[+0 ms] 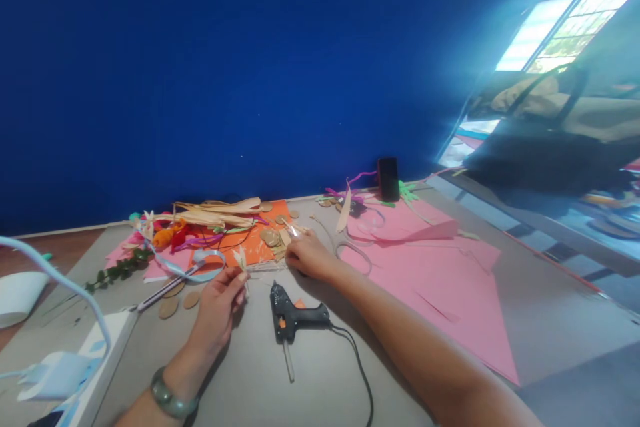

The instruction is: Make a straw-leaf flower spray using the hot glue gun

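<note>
Pinching pale husk-like piece [241, 257] in left hand [220, 301], eleven o'clock from glue gun [283, 312]; curling right hand [309, 253] at one o'clock, contents unclear. Seemingly part-made, with husk-like strips [215, 213] loose, unused.

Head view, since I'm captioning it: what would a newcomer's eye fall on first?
Probably the blue wall dominating the background. Next, the black glue gun lying front and centre on the table, then the pink sheets to its right. Left of it, the left hand pinches a pale piece.
</note>
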Demonstrator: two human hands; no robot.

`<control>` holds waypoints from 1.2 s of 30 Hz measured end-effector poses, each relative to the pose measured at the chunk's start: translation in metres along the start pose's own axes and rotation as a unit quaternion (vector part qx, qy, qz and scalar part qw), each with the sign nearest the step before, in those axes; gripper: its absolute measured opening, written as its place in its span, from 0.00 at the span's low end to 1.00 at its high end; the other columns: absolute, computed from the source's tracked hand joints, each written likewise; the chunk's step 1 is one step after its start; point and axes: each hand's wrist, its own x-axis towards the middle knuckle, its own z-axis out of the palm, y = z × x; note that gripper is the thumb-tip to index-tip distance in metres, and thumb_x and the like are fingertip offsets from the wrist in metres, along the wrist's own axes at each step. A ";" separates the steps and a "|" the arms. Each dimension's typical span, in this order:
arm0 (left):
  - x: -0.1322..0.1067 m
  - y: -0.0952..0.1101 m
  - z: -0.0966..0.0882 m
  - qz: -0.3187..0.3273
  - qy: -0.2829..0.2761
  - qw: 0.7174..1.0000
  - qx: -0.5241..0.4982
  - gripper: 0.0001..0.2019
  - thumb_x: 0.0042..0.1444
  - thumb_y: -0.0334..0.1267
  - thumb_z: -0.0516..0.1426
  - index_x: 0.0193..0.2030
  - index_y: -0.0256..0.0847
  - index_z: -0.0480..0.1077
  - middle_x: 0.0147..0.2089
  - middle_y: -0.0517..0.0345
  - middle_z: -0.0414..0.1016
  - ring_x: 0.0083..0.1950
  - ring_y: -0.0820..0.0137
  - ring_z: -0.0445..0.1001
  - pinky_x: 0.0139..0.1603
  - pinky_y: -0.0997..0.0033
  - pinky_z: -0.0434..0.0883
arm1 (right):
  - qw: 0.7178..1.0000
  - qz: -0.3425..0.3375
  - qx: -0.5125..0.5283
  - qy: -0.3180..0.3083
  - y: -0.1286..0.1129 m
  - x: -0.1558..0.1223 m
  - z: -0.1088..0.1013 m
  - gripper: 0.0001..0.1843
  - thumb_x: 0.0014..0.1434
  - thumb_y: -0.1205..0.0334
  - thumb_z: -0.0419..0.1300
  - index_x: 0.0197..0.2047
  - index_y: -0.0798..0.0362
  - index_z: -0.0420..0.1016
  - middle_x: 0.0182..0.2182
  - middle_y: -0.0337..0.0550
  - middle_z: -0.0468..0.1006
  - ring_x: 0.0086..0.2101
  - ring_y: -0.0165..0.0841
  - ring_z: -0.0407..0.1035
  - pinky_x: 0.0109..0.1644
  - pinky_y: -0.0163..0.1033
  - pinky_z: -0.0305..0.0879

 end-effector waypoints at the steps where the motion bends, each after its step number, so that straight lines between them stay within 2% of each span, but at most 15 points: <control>1: 0.000 0.000 0.000 0.002 0.001 1.000 -0.001 0.14 0.43 0.42 0.68 0.31 0.37 0.71 0.19 0.69 0.65 0.17 0.82 0.58 0.15 0.86 0.52 | 1.000 0.003 0.003 0.000 0.000 0.000 0.001 0.09 0.58 0.69 0.57 0.31 0.57 0.79 0.34 0.50 0.79 0.38 0.38 0.69 0.47 0.42 0.47; 6: 0.000 0.001 -0.001 0.010 0.004 1.000 -0.008 0.14 0.43 0.41 0.68 0.31 0.37 0.71 0.21 0.68 0.66 0.18 0.82 0.58 0.15 0.86 0.52 | 0.999 0.011 0.044 0.002 0.002 0.000 0.003 0.10 0.58 0.70 0.56 0.29 0.58 0.77 0.33 0.52 0.79 0.39 0.39 0.69 0.49 0.44 0.48; 9: 0.000 0.001 -0.001 0.009 0.005 1.000 -0.009 0.14 0.43 0.41 0.68 0.31 0.37 0.71 0.21 0.67 0.66 0.18 0.82 0.58 0.14 0.86 0.52 | 0.995 0.013 0.102 0.010 0.005 -0.001 0.002 0.08 0.58 0.70 0.58 0.29 0.57 0.77 0.31 0.47 0.79 0.37 0.37 0.69 0.50 0.44 0.50; 12: 0.000 0.002 -0.001 0.010 0.009 1.000 -0.005 0.15 0.42 0.41 0.69 0.31 0.37 0.71 0.22 0.67 0.67 0.18 0.83 0.58 0.15 0.86 0.52 | 0.982 0.021 0.186 0.014 0.009 -0.002 0.001 0.06 0.57 0.69 0.59 0.29 0.57 0.76 0.27 0.42 0.78 0.33 0.33 0.68 0.46 0.40 0.56; 15: 0.000 0.003 0.000 0.007 0.011 1.000 -0.001 0.14 0.42 0.41 0.68 0.31 0.37 0.71 0.22 0.67 0.68 0.17 0.82 0.59 0.14 0.85 0.52 | 0.957 0.030 0.289 0.006 0.011 -0.003 0.000 0.06 0.57 0.66 0.58 0.30 0.57 0.75 0.25 0.39 0.77 0.28 0.30 0.68 0.37 0.35 0.60; 18: -0.001 0.003 0.000 0.006 0.012 1.000 0.000 0.14 0.42 0.42 0.68 0.31 0.37 0.71 0.22 0.67 0.68 0.17 0.82 0.58 0.14 0.85 0.51 | 0.919 0.031 0.394 -0.010 0.011 -0.004 -0.003 0.09 0.57 0.60 0.59 0.31 0.56 0.73 0.23 0.37 0.75 0.25 0.28 0.67 0.30 0.32 0.60; 22: 0.000 0.002 -0.001 0.003 0.005 1.000 -0.010 0.14 0.43 0.41 0.68 0.31 0.37 0.71 0.21 0.68 0.67 0.17 0.82 0.58 0.14 0.86 0.52 | 0.858 0.032 0.511 -0.033 0.009 -0.006 -0.007 0.13 0.54 0.53 0.60 0.29 0.55 0.69 0.22 0.36 0.73 0.20 0.25 0.62 0.25 0.30 0.57; 27: -0.001 0.002 -0.001 -0.010 -0.012 1.000 -0.022 0.14 0.43 0.41 0.69 0.31 0.37 0.71 0.21 0.67 0.67 0.17 0.83 0.58 0.14 0.86 0.52 | 0.794 0.036 0.605 -0.048 0.006 -0.007 -0.011 0.16 0.52 0.50 0.62 0.28 0.54 0.65 0.26 0.41 0.78 0.18 0.22 0.57 0.21 0.29 0.54; 31: -0.003 0.004 0.000 -0.021 -0.023 0.999 -0.026 0.14 0.43 0.41 0.69 0.31 0.37 0.71 0.27 0.63 0.72 0.18 0.84 0.58 0.15 0.86 0.52 | 0.773 0.038 0.632 -0.042 0.000 -0.008 -0.015 0.15 0.51 0.53 0.64 0.29 0.54 0.65 0.24 0.39 0.79 0.15 0.21 0.56 0.19 0.27 0.51; 36: -0.005 0.006 0.001 -0.040 -0.046 0.998 -0.032 0.14 0.44 0.40 0.68 0.31 0.36 0.70 0.28 0.62 0.73 0.18 0.85 0.58 0.15 0.86 0.51 | 0.779 0.037 0.625 -0.026 -0.009 -0.009 -0.017 0.14 0.48 0.57 0.68 0.30 0.56 0.70 0.26 0.40 0.81 0.15 0.21 0.61 0.18 0.27 0.54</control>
